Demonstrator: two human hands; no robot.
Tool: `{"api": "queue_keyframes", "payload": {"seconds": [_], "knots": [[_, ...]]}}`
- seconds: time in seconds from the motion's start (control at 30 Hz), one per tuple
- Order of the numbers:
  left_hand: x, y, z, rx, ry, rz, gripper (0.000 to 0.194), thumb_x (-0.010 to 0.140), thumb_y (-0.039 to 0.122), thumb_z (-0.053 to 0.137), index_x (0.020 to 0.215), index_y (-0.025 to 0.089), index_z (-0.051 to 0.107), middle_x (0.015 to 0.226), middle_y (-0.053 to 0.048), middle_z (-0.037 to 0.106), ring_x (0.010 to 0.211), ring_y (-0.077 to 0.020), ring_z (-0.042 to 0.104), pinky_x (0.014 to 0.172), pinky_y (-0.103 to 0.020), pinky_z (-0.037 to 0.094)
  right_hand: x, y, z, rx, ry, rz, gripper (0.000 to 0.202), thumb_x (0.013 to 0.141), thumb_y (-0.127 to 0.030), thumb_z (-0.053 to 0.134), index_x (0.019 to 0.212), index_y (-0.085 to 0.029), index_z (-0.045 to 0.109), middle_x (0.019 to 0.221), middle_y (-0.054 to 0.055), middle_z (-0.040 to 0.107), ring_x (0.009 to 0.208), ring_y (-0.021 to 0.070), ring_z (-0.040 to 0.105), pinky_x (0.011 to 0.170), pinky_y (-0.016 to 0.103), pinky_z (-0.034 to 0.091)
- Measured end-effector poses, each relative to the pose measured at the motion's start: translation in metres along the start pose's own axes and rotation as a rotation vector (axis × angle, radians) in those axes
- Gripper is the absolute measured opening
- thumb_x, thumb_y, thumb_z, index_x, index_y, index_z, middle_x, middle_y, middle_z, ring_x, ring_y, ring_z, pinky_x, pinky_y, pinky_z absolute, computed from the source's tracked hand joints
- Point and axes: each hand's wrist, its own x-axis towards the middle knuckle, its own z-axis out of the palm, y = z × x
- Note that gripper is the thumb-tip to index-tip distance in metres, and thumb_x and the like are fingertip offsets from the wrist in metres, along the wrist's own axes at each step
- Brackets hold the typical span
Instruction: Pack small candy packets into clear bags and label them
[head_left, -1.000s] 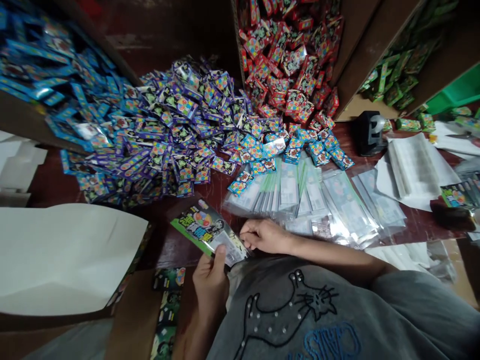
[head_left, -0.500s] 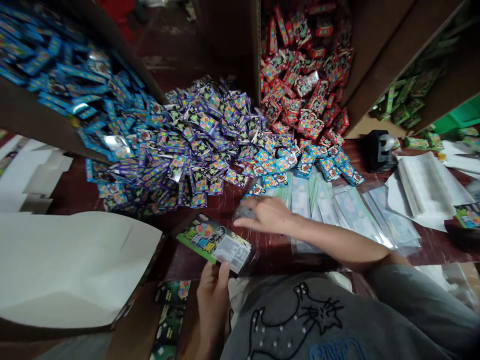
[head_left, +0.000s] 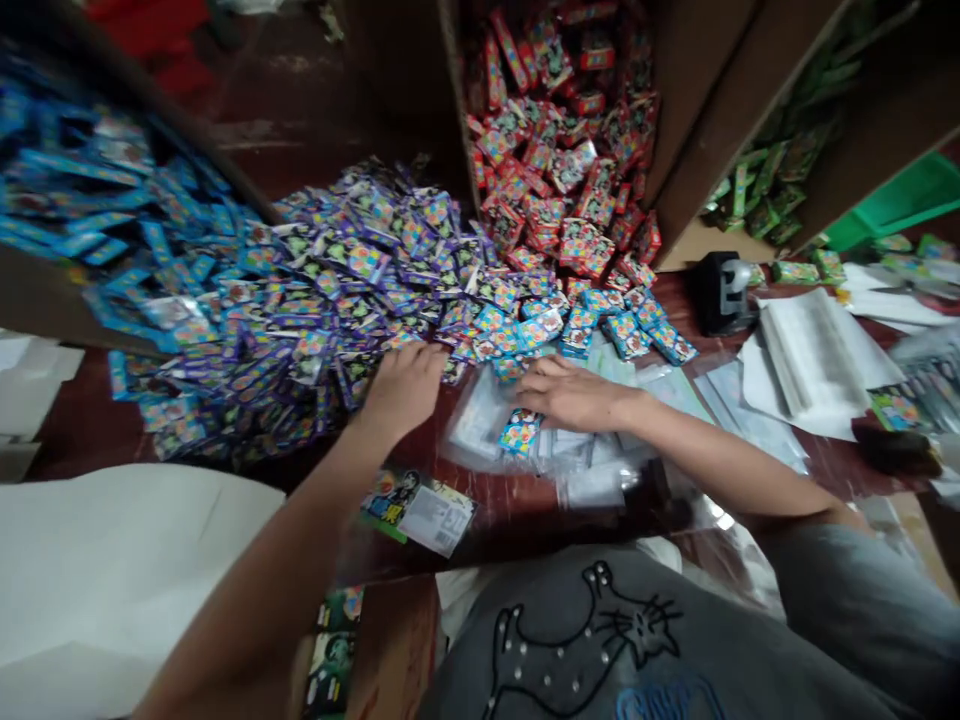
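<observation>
My left hand point(head_left: 405, 390) reaches to the front edge of a heap of small purple packets point(head_left: 360, 260). Its fingers stretch forward onto the packets, and the fingertips partly blend into the heap. My right hand point(head_left: 570, 393) is closed, fingers curled down, around a small blue packet point(head_left: 519, 432) that shows below the thumb. Under this hand lie clear plastic sleeves point(head_left: 480, 420). More blue packets point(head_left: 577, 330) sit just beyond the fingers. A clear bag with a printed card point(head_left: 420, 510) lies flat on the table, nearer my body, with neither hand on it.
Cartons hold blue packets point(head_left: 112, 210), red packets point(head_left: 577, 190) and green packets point(head_left: 765, 190). A black tape dispenser point(head_left: 721, 292) stands at the right, beside white paper sheets point(head_left: 810, 350). A large white sheet point(head_left: 127, 570) covers the left front. A green bin point(head_left: 892, 205) is at far right.
My left hand has let go of the bagged card, now on the table, and moved forward to the purple heap. My right hand has moved right, onto the sleeves and a blue packet.
</observation>
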Motion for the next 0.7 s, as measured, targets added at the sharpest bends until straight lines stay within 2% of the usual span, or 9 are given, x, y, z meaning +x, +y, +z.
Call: {"api": "queue_keyframes", "payload": {"seconds": [0.07,0.13,0.2,0.27,0.3,0.37,0.5,0.6,0.7], "knots": [[0.009,-0.001,-0.004,0.061,-0.004,0.013,0.051,0.09,0.014,0.049,0.137,0.006,0.068,0.139,-0.026,0.072,0.14,-0.0426,0.059,0.117,-0.06,0.043,-0.033,0.016,-0.003,0.023,-0.002,0.074,0.043,0.102,-0.014,0.068,0.142,-0.026,0.072,0.147,0.009,0.069,0.137,0.033,0.056,0.116,0.053,0.045],[0.001,0.005,-0.013,0.116,0.059,-0.02,0.049,0.091,0.024,0.054,0.136,0.008,0.069,0.127,-0.023,0.074,0.132,-0.0427,0.063,0.113,-0.059,0.046,-0.059,0.023,0.0,0.036,0.018,0.166,0.055,0.102,-0.022,0.071,0.156,-0.025,0.061,0.159,0.012,0.061,0.142,0.0357,0.053,0.117,0.056,0.045],[-0.017,0.023,-0.023,0.142,0.172,-0.092,0.054,0.1,0.041,0.051,0.144,0.012,0.064,0.121,-0.019,0.073,0.123,-0.0406,0.066,0.109,-0.057,0.049,-0.073,0.021,0.009,0.057,0.09,0.273,0.082,0.097,-0.046,0.079,0.167,-0.018,0.045,0.165,0.02,0.053,0.143,0.0402,0.052,0.117,0.06,0.046],[-0.036,0.054,-0.029,0.073,0.238,-0.106,0.059,0.101,0.052,0.054,0.147,0.017,0.063,0.106,-0.014,0.072,0.105,-0.0354,0.07,0.098,-0.05,0.054,-0.074,0.012,0.025,0.086,0.187,0.376,0.113,0.088,-0.071,0.081,0.171,-0.01,0.034,0.159,0.026,0.055,0.138,0.044,0.054,0.114,0.065,0.047],[-0.043,0.073,-0.029,0.004,0.243,-0.105,0.06,0.1,0.052,0.057,0.149,0.018,0.063,0.103,-0.013,0.07,0.1,-0.0335,0.07,0.094,-0.046,0.055,-0.071,0.007,0.033,0.098,0.228,0.415,0.12,0.085,-0.077,0.079,0.171,-0.008,0.032,0.154,0.028,0.057,0.135,0.045,0.055,0.113,0.066,0.047],[-0.047,0.116,-0.026,-0.157,0.268,-0.1,0.062,0.097,0.05,0.063,0.152,0.02,0.061,0.106,-0.012,0.069,0.098,-0.0312,0.071,0.087,-0.041,0.056,-0.063,-0.003,0.048,0.128,0.272,0.451,0.12,0.087,-0.073,0.079,0.172,-0.006,0.026,0.146,0.028,0.061,0.13,0.0449,0.057,0.111,0.066,0.048],[-0.021,0.185,-0.008,-0.392,0.256,-0.058,0.061,0.096,0.046,0.066,0.152,0.021,0.059,0.119,-0.014,0.069,0.104,-0.0301,0.071,0.088,-0.039,0.056,-0.072,0.002,0.06,0.211,0.299,0.348,0.116,0.093,-0.039,0.077,0.175,-0.001,0.005,0.157,0.033,0.053,0.143,0.0438,0.052,0.118,0.061,0.046],[0.004,0.211,0.005,-0.36,0.211,-0.057,0.062,0.097,0.051,0.067,0.148,0.016,0.061,0.12,-0.017,0.072,0.105,-0.0331,0.071,0.09,-0.043,0.054,-0.11,0.021,0.045,0.219,0.348,0.304,0.119,0.095,-0.036,0.076,0.177,-0.009,-0.007,0.176,0.032,0.032,0.161,0.0437,0.036,0.126,0.063,0.041],[0.017,0.219,0.011,-0.209,0.138,-0.047,0.065,0.099,0.061,0.064,0.139,0.01,0.068,0.109,-0.019,0.073,0.1,-0.0369,0.071,0.091,-0.048,0.051,-0.153,0.042,0.016,0.183,0.411,0.354,0.116,0.097,-0.044,0.077,0.179,-0.022,-0.002,0.181,0.024,0.027,0.165,0.0418,0.033,0.129,0.066,0.038]]}}
